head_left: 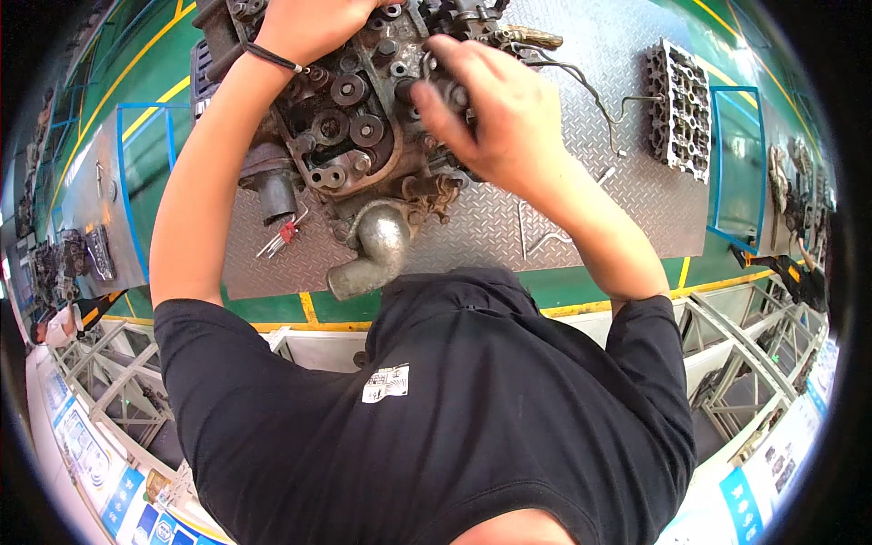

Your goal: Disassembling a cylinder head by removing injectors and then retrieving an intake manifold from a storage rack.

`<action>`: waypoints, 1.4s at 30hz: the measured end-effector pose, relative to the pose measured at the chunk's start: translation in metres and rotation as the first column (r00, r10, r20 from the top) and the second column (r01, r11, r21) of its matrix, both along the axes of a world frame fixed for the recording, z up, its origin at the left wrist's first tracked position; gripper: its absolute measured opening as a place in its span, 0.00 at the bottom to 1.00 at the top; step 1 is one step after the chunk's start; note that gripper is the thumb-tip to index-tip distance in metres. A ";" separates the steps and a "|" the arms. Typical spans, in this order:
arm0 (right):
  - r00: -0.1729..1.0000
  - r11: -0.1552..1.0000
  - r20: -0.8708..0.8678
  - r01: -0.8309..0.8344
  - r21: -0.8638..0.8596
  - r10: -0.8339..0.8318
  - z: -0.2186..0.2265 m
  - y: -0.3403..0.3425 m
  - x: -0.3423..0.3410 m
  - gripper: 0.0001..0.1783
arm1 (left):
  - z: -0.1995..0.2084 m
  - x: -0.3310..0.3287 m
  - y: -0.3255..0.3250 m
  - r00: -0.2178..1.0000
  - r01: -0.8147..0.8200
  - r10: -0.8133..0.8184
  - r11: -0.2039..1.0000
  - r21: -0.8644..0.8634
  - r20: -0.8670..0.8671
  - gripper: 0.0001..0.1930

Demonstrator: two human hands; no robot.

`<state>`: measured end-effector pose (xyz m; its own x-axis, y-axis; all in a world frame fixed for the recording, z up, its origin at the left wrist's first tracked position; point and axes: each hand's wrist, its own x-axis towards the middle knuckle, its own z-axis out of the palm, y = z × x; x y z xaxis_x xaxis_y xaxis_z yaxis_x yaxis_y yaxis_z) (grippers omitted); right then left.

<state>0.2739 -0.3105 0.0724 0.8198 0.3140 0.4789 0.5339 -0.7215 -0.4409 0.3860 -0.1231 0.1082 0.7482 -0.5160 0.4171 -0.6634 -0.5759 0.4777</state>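
A dirty metal engine block (391, 173) with exposed gears, round bosses and bolts stands on the table in front of me. My left hand (318, 23) reaches over its far part, a black cord around the wrist. Most of its fingers are cut off by the upper edge of the picture, so its grip is hidden. On the engine's right side is my right hand (500, 109), slightly blurred, with thumb and fingers apart over dark fittings. Nothing held shows in it. A curved metal pipe elbow (377, 241) sticks out of the engine toward me.
The table has a metal tread-plate top (490, 227). A cylinder head (678, 111) lies at its right edge, near a thin bent metal line (595, 91). Hex keys in a red holder (287, 232) lie left of the elbow. Bent rods (545, 241) lie at the right front.
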 end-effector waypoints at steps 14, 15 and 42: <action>0.912 0.941 -0.407 0.097 0.324 0.046 0.004 -0.009 0.009 0.25 | -0.006 0.000 0.001 0.999 -0.039 0.039 0.999 0.010 0.015 0.16; 0.973 0.971 -0.229 0.029 0.238 0.027 0.002 -0.010 0.010 0.25 | -0.005 0.000 0.000 0.999 -0.033 0.033 0.999 0.006 0.037 0.16; 0.967 0.916 -0.253 0.127 0.380 -0.029 0.023 0.013 0.114 0.21 | 0.079 -0.146 0.156 0.874 -0.425 0.484 0.806 -0.413 0.046 0.16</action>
<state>0.3884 -0.2971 0.0949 0.9384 0.0725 0.3379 0.3274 -0.5000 -0.8018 0.2399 0.0332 0.1868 0.7740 0.0885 0.6270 -0.4485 -0.6224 0.6415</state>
